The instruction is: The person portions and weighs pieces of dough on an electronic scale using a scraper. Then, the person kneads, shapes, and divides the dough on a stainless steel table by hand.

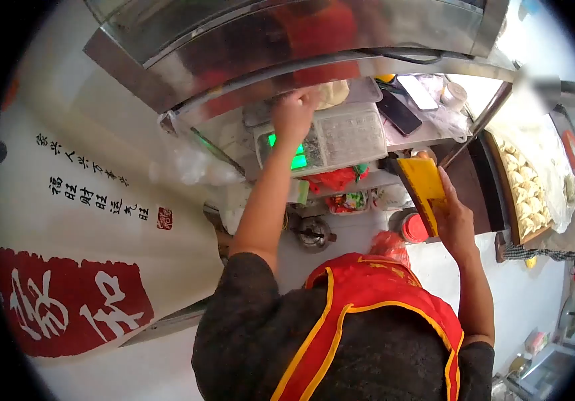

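Some pale dough (333, 95) lies at the far edge of the scale (349, 137), my left hand (294, 110) against it, whether gripping I cannot tell; my right hand (454, 217) grasps a flat yellow tool (422, 189). Handling dough seems the step; the next move calls for steadiness.

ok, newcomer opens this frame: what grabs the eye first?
Probably the red apron with yellow trim at bottom centre, and the red panel with white characters at lower left. Next, the bright yellow object in the right hand, right of centre, and the green-lit display partly behind the left forearm.
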### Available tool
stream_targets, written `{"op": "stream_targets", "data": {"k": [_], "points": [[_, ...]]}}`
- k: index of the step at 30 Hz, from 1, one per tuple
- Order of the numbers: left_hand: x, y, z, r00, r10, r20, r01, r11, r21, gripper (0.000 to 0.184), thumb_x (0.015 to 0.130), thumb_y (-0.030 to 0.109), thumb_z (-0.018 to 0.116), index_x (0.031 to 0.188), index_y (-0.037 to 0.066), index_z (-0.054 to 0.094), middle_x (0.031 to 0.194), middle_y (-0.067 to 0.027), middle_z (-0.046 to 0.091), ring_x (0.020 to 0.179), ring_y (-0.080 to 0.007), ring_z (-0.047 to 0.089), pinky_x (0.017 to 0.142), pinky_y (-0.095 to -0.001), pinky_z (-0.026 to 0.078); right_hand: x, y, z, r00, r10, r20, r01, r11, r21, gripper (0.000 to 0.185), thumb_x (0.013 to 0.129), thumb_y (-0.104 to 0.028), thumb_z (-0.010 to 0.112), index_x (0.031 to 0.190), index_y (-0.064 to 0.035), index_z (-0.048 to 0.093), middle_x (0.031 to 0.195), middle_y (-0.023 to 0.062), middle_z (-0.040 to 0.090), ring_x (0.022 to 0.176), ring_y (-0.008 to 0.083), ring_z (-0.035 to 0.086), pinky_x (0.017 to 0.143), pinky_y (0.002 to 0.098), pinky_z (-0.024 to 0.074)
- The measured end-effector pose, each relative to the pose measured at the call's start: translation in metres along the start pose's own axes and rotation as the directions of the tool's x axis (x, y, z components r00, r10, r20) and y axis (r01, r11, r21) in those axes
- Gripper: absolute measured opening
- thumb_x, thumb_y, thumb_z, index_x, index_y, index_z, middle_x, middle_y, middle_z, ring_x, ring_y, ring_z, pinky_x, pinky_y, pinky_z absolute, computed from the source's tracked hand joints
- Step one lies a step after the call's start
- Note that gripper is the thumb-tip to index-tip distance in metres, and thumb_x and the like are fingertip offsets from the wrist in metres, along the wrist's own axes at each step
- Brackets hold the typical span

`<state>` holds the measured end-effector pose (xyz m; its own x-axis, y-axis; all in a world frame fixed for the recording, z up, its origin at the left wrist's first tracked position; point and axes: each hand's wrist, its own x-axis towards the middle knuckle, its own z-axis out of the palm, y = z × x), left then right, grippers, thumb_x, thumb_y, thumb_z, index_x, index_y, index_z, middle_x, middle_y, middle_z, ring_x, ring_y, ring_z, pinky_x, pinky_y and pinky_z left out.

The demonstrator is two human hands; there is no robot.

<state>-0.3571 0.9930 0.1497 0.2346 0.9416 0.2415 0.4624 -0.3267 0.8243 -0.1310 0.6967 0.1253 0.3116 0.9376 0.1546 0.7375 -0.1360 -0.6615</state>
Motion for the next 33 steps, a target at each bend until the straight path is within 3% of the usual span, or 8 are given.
{"op": "stream_targets", "data": {"k": [2, 6, 16, 18, 21, 24, 27, 33], "points": [[-0.004, 0.018, 0.016, 0.967, 0.253, -0.031, -0.190, 0.796, 0.574, 0.052, 0.080, 0.040, 0.072, 0.113, 0.002, 0.061, 0.106, -0.0123, 0.065, 0.090, -0.0289, 0.065, 0.077, -0.0458, 0.051, -0.003, 0.001, -0.001, 1.000, -0.018, -0.020, 0.018, 1.000, 0.008, 0.078, 0.082, 0.005, 0.061, 0.147, -0.0245, 0.030, 0.109, 0.0228, 0.064, 0.100, 0.0382, 0.064, 0.083, 0.0403, 0.0526], [0.023, 0.001, 0.061, 0.948, 0.316, 0.033, -0.245, 0.662, 0.708, 0.077, 0.075, 0.048, 0.072, 0.134, 0.006, 0.045, 0.132, -0.0177, 0.052, 0.110, -0.0347, 0.059, 0.092, -0.0491, 0.046, -0.005, 0.001, 0.003, 0.995, -0.073, -0.074, 0.075, 0.997, 0.026, 0.076, 0.082, 0.003, 0.060, 0.146, -0.0251, 0.032, 0.101, 0.0242, 0.065, 0.091, 0.0416, 0.065, 0.076, 0.0430, 0.0532], [0.102, -0.034, 0.037, 0.913, 0.359, 0.192, -0.390, 0.635, 0.666, 0.073, 0.079, 0.046, 0.069, 0.135, 0.007, 0.045, 0.133, -0.0166, 0.052, 0.112, -0.0340, 0.058, 0.094, -0.0489, 0.045, -0.030, 0.024, 0.002, 0.975, -0.016, -0.222, 0.008, 0.999, -0.036, 0.079, 0.077, -0.007, 0.066, 0.146, -0.0246, 0.032, 0.099, 0.0201, 0.065, 0.085, 0.0406, 0.065, 0.073, 0.0447, 0.0537], [0.110, -0.050, 0.017, 0.900, 0.386, 0.201, -0.422, 0.661, 0.621, 0.072, 0.079, 0.046, 0.068, 0.135, 0.007, 0.044, 0.133, -0.0164, 0.051, 0.113, -0.0339, 0.058, 0.094, -0.0489, 0.045, -0.051, 0.040, -0.003, 0.981, 0.185, -0.049, -0.189, 0.979, -0.079, 0.069, 0.084, -0.022, 0.068, 0.145, -0.0167, 0.034, 0.120, 0.0162, 0.060, 0.102, 0.0319, 0.064, 0.083, 0.0378, 0.0519], [0.118, -0.044, 0.035, 0.840, 0.521, 0.154, -0.525, 0.705, 0.477, 0.070, 0.080, 0.045, 0.067, 0.135, 0.007, 0.044, 0.134, -0.0161, 0.051, 0.113, -0.0337, 0.057, 0.095, -0.0489, 0.045, -0.078, 0.030, -0.029, 0.841, 0.526, 0.122, -0.535, 0.843, 0.055, 0.078, 0.082, -0.019, 0.065, 0.148, -0.0312, 0.024, 0.085, 0.0149, 0.065, 0.068, 0.0302, 0.066, 0.062, 0.0391, 0.0541], [0.059, -0.003, 0.092, 0.735, 0.676, 0.055, -0.670, 0.712, 0.210, 0.069, 0.081, 0.044, 0.066, 0.135, 0.007, 0.044, 0.134, -0.0157, 0.051, 0.114, -0.0334, 0.057, 0.095, -0.0488, 0.045, -0.114, 0.037, -0.034, 0.865, 0.500, -0.032, -0.487, 0.853, 0.187, 0.075, 0.087, -0.003, 0.046, 0.149, -0.0351, 0.019, 0.074, 0.0155, 0.058, 0.058, 0.0279, 0.062, 0.052, 0.0393, 0.0502], [-0.044, 0.028, 0.142, 0.676, 0.733, 0.076, -0.723, 0.679, -0.125, 0.068, 0.082, 0.044, 0.065, 0.135, 0.007, 0.044, 0.135, -0.0154, 0.051, 0.115, -0.0332, 0.057, 0.096, -0.0488, 0.045, -0.136, 0.040, -0.039, 0.840, 0.537, -0.084, -0.527, 0.842, 0.114, 0.091, 0.076, -0.002, 0.058, 0.150, -0.0305, 0.015, 0.083, 0.0217, 0.061, 0.075, 0.0383, 0.062, 0.065, 0.0447, 0.0474], [-0.261, 0.088, 0.248, 0.488, 0.722, 0.491, -0.465, 0.691, -0.554, 0.066, 0.084, 0.043, 0.063, 0.136, 0.008, 0.044, 0.136, -0.0148, 0.050, 0.116, -0.0328, 0.056, 0.097, -0.0487, 0.044, -0.219, 0.078, -0.043, 0.863, 0.400, -0.307, -0.368, 0.916, 0.160, 0.093, 0.074, -0.009, 0.062, 0.151, -0.0213, 0.011, 0.079, 0.0208, 0.061, 0.068, 0.0410, 0.059, 0.062, 0.0457, 0.0458]]}}
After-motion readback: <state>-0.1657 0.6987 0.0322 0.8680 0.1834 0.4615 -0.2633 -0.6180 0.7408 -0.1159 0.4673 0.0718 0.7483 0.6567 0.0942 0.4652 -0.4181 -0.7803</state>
